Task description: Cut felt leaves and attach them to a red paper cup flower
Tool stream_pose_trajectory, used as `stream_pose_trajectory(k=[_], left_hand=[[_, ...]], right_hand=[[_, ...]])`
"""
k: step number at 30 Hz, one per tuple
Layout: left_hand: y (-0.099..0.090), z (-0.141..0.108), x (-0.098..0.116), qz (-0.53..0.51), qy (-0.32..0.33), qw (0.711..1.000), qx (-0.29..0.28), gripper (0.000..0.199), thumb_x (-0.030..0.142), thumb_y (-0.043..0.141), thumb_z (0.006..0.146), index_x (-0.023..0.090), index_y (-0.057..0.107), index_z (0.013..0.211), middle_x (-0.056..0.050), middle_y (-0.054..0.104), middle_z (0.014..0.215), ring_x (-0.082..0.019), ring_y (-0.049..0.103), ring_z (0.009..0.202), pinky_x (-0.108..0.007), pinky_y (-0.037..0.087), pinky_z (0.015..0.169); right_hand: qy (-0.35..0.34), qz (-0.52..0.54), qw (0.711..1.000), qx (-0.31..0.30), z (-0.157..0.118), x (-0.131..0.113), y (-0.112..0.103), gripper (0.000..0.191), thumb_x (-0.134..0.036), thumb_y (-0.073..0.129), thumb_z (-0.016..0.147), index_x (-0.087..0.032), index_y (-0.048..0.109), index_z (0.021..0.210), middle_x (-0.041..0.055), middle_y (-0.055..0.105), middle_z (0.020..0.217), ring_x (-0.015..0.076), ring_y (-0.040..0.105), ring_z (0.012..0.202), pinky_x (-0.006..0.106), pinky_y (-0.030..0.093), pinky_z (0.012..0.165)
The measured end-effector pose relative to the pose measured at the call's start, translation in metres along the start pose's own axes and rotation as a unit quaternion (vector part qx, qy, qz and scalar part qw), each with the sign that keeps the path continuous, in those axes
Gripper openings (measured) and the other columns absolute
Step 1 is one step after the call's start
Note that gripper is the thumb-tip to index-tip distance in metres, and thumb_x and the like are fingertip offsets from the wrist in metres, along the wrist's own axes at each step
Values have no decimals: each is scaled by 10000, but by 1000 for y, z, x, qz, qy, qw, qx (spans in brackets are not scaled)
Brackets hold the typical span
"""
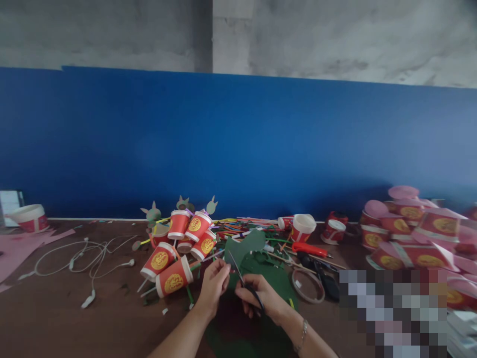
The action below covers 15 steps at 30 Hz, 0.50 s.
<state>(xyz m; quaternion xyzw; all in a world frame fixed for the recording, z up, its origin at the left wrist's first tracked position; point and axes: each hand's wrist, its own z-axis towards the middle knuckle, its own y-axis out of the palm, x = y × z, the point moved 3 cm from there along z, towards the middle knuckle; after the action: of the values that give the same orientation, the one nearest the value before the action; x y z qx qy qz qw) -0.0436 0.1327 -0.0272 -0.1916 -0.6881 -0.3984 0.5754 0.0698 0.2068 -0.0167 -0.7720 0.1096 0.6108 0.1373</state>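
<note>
Both forearms reach in low over brown bench (112,318), wrists angled inward; green paper (257,243) upright at centre, left hand (215,283) pinching its edge, fingers closed; right hand (257,297) curled round black-handled scissors (248,286), blades slightly parted.

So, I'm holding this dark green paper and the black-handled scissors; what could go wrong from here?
The metal blades of the black-handled scissors sit close to your left hand's fingertips, so a slip might nick them. More dark green paper lies under your right hand, and the blades could catch it. The red paper cups piled to the left lean on one another, so a bump might topple some.
</note>
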Motion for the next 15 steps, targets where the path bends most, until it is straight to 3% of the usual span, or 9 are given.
stream_pose_trajectory(k=[15], left_hand=[[0, 1, -3, 4, -3, 1000, -27, 286, 408, 592, 712, 175, 454, 620, 109, 311, 395, -28, 186, 346, -169, 109, 366]], right_hand=[[0, -4, 1000, 9, 0, -1, 1, 367, -493, 639, 670, -154, 539, 768, -47, 560, 477, 70, 498, 368, 132, 278, 313]])
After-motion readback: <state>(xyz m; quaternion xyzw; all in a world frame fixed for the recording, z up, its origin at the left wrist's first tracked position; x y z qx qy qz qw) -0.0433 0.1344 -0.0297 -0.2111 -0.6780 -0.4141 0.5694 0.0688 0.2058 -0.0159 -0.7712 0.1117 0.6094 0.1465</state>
